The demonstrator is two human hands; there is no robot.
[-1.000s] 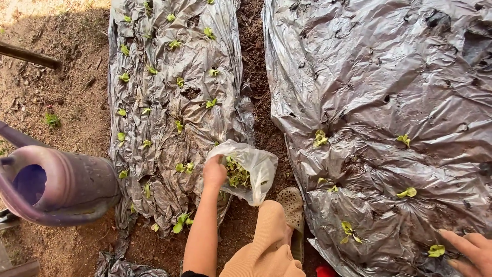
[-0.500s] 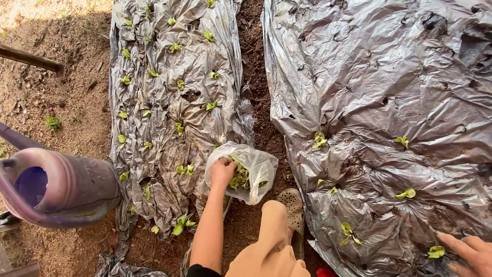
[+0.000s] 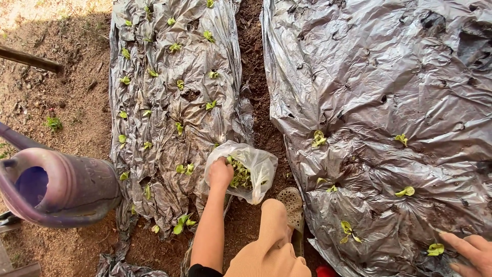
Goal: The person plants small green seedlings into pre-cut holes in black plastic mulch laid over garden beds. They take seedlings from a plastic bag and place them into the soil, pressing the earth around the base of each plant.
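Seedlings, small and green point(image 3: 240, 174), sit in a clear crinkly plastic bag point(image 3: 259, 166) on the soil path between two silver plastic mulch sheets point(image 3: 379, 102). Left hand point(image 3: 221, 173) is curled inside the bag's mouth, can't tell if it's pinching any. Right hand point(image 3: 469, 251) lies with fingers spread on the right sheet beside a planted seedling point(image 3: 436, 250).

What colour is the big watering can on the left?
The watering can is a dull purple, seen clearly in the head view, standing on bare soil.
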